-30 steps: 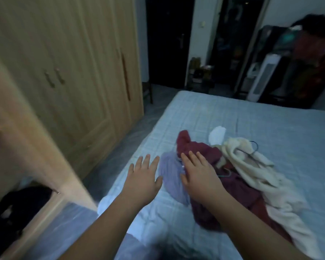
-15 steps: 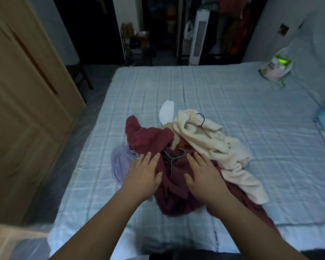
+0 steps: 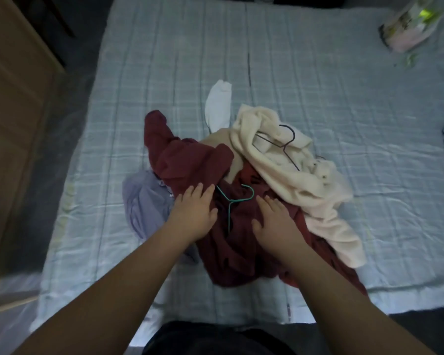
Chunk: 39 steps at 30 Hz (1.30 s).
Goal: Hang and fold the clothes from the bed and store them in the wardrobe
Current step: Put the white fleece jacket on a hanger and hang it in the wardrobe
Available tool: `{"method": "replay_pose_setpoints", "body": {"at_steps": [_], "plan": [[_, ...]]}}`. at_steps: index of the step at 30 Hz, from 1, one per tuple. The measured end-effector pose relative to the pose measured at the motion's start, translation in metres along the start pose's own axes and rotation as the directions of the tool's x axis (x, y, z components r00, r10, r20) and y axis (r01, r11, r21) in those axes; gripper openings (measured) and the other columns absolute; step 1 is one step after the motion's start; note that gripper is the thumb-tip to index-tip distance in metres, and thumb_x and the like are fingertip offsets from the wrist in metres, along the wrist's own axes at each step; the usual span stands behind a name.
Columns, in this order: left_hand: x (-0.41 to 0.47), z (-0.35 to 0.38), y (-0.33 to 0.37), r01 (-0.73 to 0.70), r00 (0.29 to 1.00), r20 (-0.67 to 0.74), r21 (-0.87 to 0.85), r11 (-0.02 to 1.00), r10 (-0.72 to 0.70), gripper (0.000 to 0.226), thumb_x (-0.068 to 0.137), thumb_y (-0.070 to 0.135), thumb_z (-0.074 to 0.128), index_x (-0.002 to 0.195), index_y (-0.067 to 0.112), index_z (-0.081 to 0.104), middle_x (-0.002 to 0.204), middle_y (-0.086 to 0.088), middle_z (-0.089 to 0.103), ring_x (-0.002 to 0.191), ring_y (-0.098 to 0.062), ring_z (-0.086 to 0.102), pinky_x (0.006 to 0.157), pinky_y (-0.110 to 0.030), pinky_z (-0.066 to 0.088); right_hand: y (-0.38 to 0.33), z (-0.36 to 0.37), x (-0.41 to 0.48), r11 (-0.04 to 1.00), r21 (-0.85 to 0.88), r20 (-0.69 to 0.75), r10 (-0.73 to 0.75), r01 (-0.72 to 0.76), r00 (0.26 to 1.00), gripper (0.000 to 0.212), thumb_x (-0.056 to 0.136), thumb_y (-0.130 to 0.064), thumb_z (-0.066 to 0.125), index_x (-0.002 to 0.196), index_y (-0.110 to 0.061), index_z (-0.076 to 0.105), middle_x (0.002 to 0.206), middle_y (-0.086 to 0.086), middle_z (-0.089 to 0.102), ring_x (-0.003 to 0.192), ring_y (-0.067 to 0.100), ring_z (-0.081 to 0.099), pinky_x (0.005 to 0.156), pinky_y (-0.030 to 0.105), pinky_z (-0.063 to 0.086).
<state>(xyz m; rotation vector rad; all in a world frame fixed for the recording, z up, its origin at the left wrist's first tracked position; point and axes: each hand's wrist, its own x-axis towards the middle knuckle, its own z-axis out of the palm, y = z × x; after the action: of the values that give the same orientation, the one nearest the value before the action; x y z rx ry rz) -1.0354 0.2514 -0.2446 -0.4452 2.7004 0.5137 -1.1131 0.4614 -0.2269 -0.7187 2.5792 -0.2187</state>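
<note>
Dim bedroom, w/ a pale blue checked bed [image 3: 318,85] filling most of the view. The clothes pile sits on its near half, approx. centre.

Nearest, both forearms reach in. Left hand [image 3: 193,213] is flat, fingers straight and slightly fanned, palm down on the left part of the maroon garment [image 3: 190,160]. Right hand [image 3: 274,221] is likewise flat, fingers extended, on the same cloth further right. Neither pinches anything; can't tell if they press or just rest.

Between the hands a green wire hanger [image 3: 230,201] lies on top of the maroon cloth, hook pointing away. Left of the left hand, partly under the maroon, is a lilac garment [image 3: 144,201].

Further out, a cream fleecy garment [image 3: 280,165] drapes over the pile's right side w/ a dark wire hanger [image 3: 284,146] lying on it. A tan piece [image 3: 215,139] shows underneath, and a white item [image 3: 218,103] sits at the far edge. Far right corner has a plastic bag [image 3: 408,24]. The wardrobe [image 3: 13,98] runs along the left, well apart from the pile.

Handling, imo: all light, limp cloth, nothing fragile. It will slump and drag its neighbours since the layers overlap. Maroon is prob. best taken at collar or shoulders, not mid-fabric, but those aren't identifiable, so spread it first. Hangers are thin and stiff and the hooks may snag, so lift the green one off by its neck before pulling cloth.
</note>
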Motion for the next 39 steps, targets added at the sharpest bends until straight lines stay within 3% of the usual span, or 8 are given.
{"method": "replay_pose_setpoints", "body": {"at_steps": [6,12,17,23,26,31,35,39], "plan": [[0.07,-0.009,0.017,-0.071,0.997,0.03,-0.017,0.997,0.071,0.07,0.098,0.045,0.043,0.157,0.022,0.016,0.163,-0.011,0.021,0.148,-0.034,0.022,0.118,-0.05,0.026,0.036,-0.019,0.044,0.985,0.083,-0.032,0.152,-0.149,0.988,0.066,0.087,-0.024,0.06,0.148,-0.007,0.041,0.151,0.02,0.042,0.14,0.036,0.035,0.118,0.043,0.026],[0.16,-0.011,0.041,-0.136,0.991,0.017,-0.016,0.991,0.136,0.069,0.094,0.038,0.048,0.155,0.015,0.025,0.159,-0.016,0.027,0.144,-0.037,0.028,0.117,-0.049,0.028,0.092,-0.029,0.098,0.951,0.138,-0.049,0.285,-0.276,0.957,0.067,0.086,-0.018,0.062,0.147,-0.002,0.039,0.149,0.02,0.044,0.138,0.037,0.037,0.117,0.043,0.026],[0.236,-0.002,0.057,-0.19,0.981,0.023,-0.005,0.982,0.19,0.079,0.089,0.03,0.055,0.156,0.013,0.017,0.154,-0.021,0.032,0.139,-0.036,0.034,0.115,-0.046,0.031,0.134,-0.026,0.146,0.911,0.055,-0.021,0.41,-0.408,0.912,0.079,0.087,-0.036,0.062,0.153,-0.012,0.025,0.156,0.011,0.032,0.137,0.038,0.032,0.107,0.049,0.039],[0.297,0.034,0.068,-0.139,0.987,0.074,-0.062,0.988,0.143,0.103,0.08,0.004,0.058,0.157,0.032,-0.005,0.164,-0.018,-0.001,0.148,-0.037,0.018,0.117,-0.046,0.03,0.157,0.007,0.193,0.835,-0.05,0.159,0.549,-0.549,0.821,0.096,0.085,-0.061,0.06,0.156,-0.031,0.003,0.164,0.005,0.007,0.143,0.045,0.018,0.112,0.06,0.028],[0.318,0.051,0.069,-0.14,0.986,0.078,-0.055,0.989,0.144,0.11,0.077,0.001,0.06,0.156,0.038,-0.007,0.165,-0.011,-0.009,0.148,-0.038,0.019,0.113,-0.045,0.034,0.163,0.02,0.206,0.842,-0.006,0.059,0.539,-0.54,0.84,0.092,0.084,-0.051,0.066,0.154,-0.025,0.011,0.157,0.006,0.024,0.139,0.047,0.026,0.109,0.06,0.032],[0.333,0.064,0.073,-0.158,0.987,-0.002,-0.071,0.985,0.158,0.111,0.079,-0.003,0.057,0.153,0.046,-0.01,0.166,-0.01,-0.006,0.142,-0.04,0.032,0.104,-0.046,0.042,0.181,0.025,0.207,0.903,0.003,-0.033,0.43,-0.43,0.902,0.059,0.081,-0.024,0.067,0.136,-0.029,0.045,0.123,0.005,0.053,0.109,0.037,0.05,0.085,0.046,0.048],[0.328,0.059,0.073,-0.17,0.984,-0.049,-0.028,0.985,0.168,0.109,0.08,0.0,0.059,0.154,0.043,-0.008,0.165,-0.014,-0.004,0.145,-0.041,0.027,0.112,-0.044,0.035,0.174,0.021,0.194,0.951,0.069,-0.05,0.304,-0.3,0.951,0.043,0.077,-0.01,0.059,0.116,-0.028,0.058,0.108,0.003,0.058,0.095,0.034,0.055,0.072,0.038,0.048],[0.311,0.041,0.07,-0.188,0.982,-0.03,-0.04,0.981,0.187,0.097,0.081,-0.003,0.061,0.157,0.035,0.015,0.164,-0.017,-0.011,0.149,-0.039,0.017,0.117,-0.043,0.031,0.158,0.005,0.171,0.955,0.18,-0.177,0.268,-0.237,0.947,0.045,0.073,-0.006,0.058,0.113,-0.028,0.058,0.107,0.002,0.052,0.09,0.031,0.055,0.066,0.038,0.05]]}}
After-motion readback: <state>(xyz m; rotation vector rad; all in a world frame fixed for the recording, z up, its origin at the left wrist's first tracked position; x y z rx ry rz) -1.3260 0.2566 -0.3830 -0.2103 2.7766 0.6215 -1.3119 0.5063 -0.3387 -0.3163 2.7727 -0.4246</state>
